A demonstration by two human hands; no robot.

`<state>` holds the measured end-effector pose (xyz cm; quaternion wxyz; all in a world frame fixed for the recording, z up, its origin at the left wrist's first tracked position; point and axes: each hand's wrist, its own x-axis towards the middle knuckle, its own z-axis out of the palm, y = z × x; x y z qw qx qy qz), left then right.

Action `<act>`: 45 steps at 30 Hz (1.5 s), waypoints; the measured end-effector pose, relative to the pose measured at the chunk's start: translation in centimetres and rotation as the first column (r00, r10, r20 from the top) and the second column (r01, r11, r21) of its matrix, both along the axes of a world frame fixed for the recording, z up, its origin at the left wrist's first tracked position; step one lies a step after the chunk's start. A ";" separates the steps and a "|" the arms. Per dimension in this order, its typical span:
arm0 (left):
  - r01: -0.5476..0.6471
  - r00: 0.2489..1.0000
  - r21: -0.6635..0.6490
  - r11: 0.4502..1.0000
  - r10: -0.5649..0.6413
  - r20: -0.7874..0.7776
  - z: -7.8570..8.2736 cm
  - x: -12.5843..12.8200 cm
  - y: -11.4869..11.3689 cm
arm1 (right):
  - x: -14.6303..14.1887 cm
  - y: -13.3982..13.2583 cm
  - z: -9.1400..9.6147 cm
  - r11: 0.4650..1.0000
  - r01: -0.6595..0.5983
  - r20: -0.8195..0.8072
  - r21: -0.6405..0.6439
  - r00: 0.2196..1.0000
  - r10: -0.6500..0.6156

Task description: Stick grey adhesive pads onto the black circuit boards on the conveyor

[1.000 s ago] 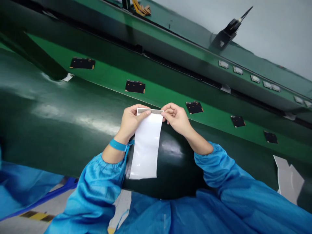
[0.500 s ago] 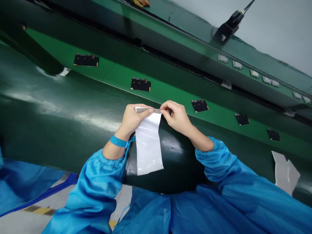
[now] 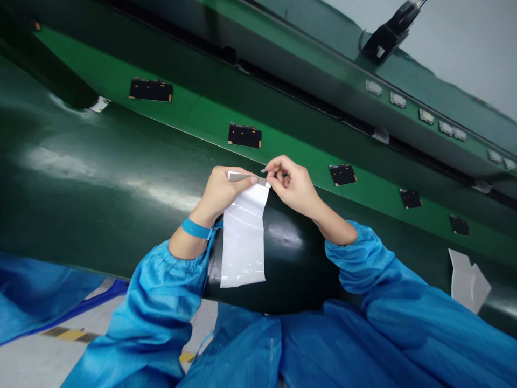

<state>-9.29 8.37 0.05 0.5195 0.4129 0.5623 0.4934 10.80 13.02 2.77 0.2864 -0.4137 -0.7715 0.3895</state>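
My left hand (image 3: 226,189) pinches the top edge of a glossy white backing sheet (image 3: 244,237), thumb in front and fingers behind. The sheet hangs down over the table's near side. Along its top runs a grey strip (image 3: 241,179), partly covered by my left thumb. My right hand (image 3: 287,180) is closed at the sheet's top right corner, index finger and thumb curled. A small grey sticker piece (image 3: 264,171) shows at the right index fingertip, lifted off the sheet. Whether the right thumb touches the sheet's corner I cannot tell.
Several black circuit boards (image 3: 244,136) lie in a row on the bright green belt (image 3: 194,116) beyond my hands. A creased pale sheet (image 3: 468,283) lies at the right. Small clear-and-white parts (image 3: 398,100) line the upper ledge. A dark post (image 3: 60,75) stands at the left.
My right hand has lifted slightly, and a small grey piece now shows free at its fingertip, leaving a white corner on the strip. The boards appear shifted right in view.
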 end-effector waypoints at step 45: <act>0.055 0.998 0.126 0.991 -0.054 -0.018 -0.5 1.3 -0.1 | -0.5 0.4 -1.2 0.974 -0.048 -0.237 -0.221 0.971 -0.006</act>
